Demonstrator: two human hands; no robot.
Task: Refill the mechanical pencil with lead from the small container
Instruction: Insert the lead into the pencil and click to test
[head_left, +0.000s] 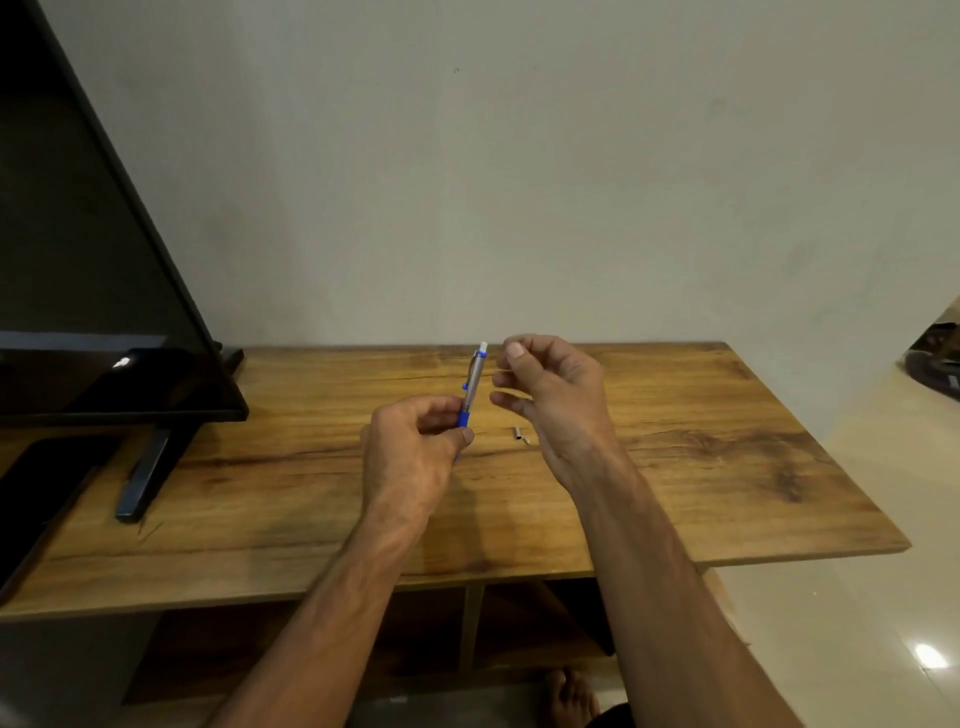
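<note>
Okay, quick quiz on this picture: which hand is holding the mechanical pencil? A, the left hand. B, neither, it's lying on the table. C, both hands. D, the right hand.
A: the left hand grips the mechanical pencil by its blue grip end, upright, while the right hand is beside it, not touching.

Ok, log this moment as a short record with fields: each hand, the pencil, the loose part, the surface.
left hand: grips the mechanical pencil by its blue grip
mechanical pencil: near upright, white eraser end up
right hand: beside the pencil's top, fingers curled; lead between them too thin to confirm
small metal cap: lying on the table
table: wooden, television at left
</note>
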